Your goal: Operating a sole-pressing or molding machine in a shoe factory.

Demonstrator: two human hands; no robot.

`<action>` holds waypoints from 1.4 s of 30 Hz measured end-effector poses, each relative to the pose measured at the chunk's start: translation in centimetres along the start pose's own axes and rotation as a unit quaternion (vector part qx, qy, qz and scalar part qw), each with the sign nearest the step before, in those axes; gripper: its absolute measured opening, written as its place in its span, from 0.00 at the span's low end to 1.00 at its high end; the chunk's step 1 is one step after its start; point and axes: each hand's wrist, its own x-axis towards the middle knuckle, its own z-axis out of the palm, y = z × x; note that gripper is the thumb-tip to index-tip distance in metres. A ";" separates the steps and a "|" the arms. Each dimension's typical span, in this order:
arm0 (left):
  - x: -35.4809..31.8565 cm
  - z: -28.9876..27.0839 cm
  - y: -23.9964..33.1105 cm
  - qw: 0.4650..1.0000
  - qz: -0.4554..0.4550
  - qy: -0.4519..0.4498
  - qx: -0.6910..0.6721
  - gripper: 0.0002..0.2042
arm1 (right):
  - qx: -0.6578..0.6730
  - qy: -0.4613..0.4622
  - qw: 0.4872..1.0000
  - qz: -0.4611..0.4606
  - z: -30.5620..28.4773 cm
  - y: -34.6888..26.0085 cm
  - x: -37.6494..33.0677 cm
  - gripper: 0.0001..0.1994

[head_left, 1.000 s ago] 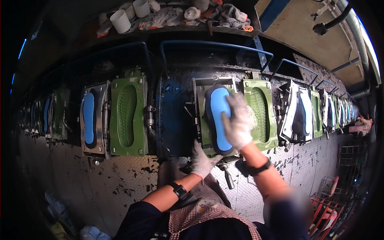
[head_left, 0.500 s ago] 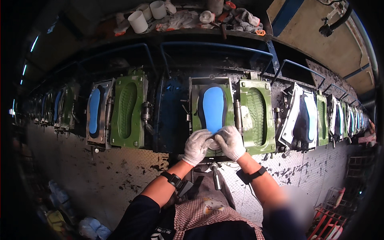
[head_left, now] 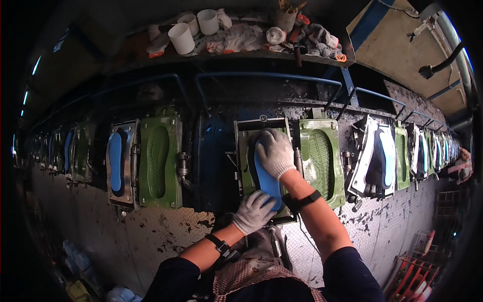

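Observation:
A blue insole-shaped piece (head_left: 269,185) with a dark border lies in the open shoe-sole mould (head_left: 243,132) in front of me. My right hand (head_left: 276,153), in a whitish knit glove, rests on the far end of the insole and hides it; its fingers lie stretched over the surface. At the near end, my left hand (head_left: 254,212), gloved too, touches the insole's left edge with fingers spread. Hinged to the right of this mould is a green mould half (head_left: 320,158) with a ridged sole cavity.
More open moulds run left and right, including a green half (head_left: 160,161) and a metal one (head_left: 116,196) holding a blue insole. Blue rails (head_left: 271,75) stand behind. A back shelf holds white cups (head_left: 181,39), gloves and a hammer (head_left: 298,54). Another person's arm (head_left: 463,156) shows far right.
My right hand has moved from the insole's near end to its far end. My left hand stays near the heel end, its fingers now spread. The view has tilted slightly.

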 end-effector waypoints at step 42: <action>-4.5 3.9 -16.2 0.904 -0.255 -0.282 0.193 0.27 | 0.192 -0.334 0.912 0.139 -13.7 3.0 -23.8 0.25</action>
